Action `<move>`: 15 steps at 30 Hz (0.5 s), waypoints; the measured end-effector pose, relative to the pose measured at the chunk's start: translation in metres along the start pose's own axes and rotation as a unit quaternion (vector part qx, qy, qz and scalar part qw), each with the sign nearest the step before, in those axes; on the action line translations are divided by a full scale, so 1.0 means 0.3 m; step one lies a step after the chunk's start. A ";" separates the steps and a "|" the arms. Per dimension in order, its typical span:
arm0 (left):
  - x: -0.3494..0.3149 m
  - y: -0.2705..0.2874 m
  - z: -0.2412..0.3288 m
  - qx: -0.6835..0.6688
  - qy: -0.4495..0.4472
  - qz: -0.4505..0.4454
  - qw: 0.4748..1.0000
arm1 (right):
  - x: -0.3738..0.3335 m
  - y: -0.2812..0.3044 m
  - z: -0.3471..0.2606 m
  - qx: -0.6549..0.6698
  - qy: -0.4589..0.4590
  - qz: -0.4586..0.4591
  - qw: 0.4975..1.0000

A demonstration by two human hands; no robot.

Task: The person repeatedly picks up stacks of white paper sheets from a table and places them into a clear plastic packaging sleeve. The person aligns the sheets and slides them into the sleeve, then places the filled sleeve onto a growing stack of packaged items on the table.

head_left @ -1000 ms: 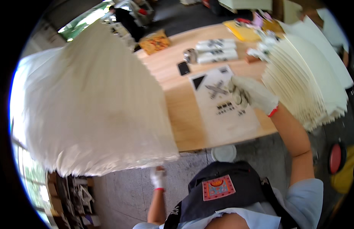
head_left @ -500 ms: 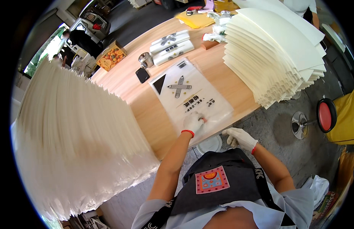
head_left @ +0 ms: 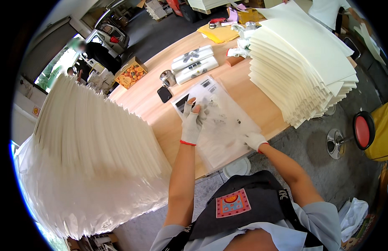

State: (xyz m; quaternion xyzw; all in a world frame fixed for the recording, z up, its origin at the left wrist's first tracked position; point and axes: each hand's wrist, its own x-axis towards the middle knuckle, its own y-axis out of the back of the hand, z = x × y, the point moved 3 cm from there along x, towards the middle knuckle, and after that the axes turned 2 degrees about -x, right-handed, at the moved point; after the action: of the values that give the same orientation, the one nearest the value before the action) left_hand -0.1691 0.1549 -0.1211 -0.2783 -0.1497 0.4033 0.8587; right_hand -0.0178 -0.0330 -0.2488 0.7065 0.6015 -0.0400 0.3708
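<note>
At the left, a tall stack of pale, plastic-edged packs (head_left: 102, 167) rises beside the wooden table (head_left: 160, 140), flanking the working area. Rightward, on the far side, come an orange-patterned carton (head_left: 131, 74), a black phone (head_left: 164, 94) and a metal tin (head_left: 167, 78). The gloved left hand (head_left: 190, 127) reaches over the clear plastic bag (head_left: 227, 131), its bare fingertips slightly apart; whether they pinch film I cannot tell. The bag lies mid-table along the near edge, its long axis slanting from far left to near right, dark corner and barcode at the far end; the left hand hides some print. Beyond lie two printed plastic rolls (head_left: 194, 65). The gloved right hand (head_left: 255, 141) meets the bag's near right edge, its grip unclear. Farther right, fanned cream sheets (head_left: 302, 71) block that side, with a red-seated stool (head_left: 362, 130) past them.
</note>
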 end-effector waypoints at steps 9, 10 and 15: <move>-0.348 -0.569 -0.097 0.549 -0.169 -0.301 0.761 | -0.051 0.063 -0.236 -0.027 0.290 0.237 0.927; -0.413 -0.641 -0.105 0.538 -0.220 -0.376 0.722 | -0.042 0.063 -0.207 -0.065 0.270 0.230 0.933; -0.378 -0.576 -0.177 0.549 -0.230 -0.336 0.730 | -0.231 0.181 -0.239 -0.183 0.343 0.230 0.892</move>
State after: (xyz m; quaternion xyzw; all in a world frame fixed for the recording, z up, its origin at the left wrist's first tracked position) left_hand -0.1096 -0.0417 -0.0638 0.4116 -0.1790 0.1517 0.8807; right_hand -0.0167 -0.0489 -0.1365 0.7142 0.5089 0.4020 0.2632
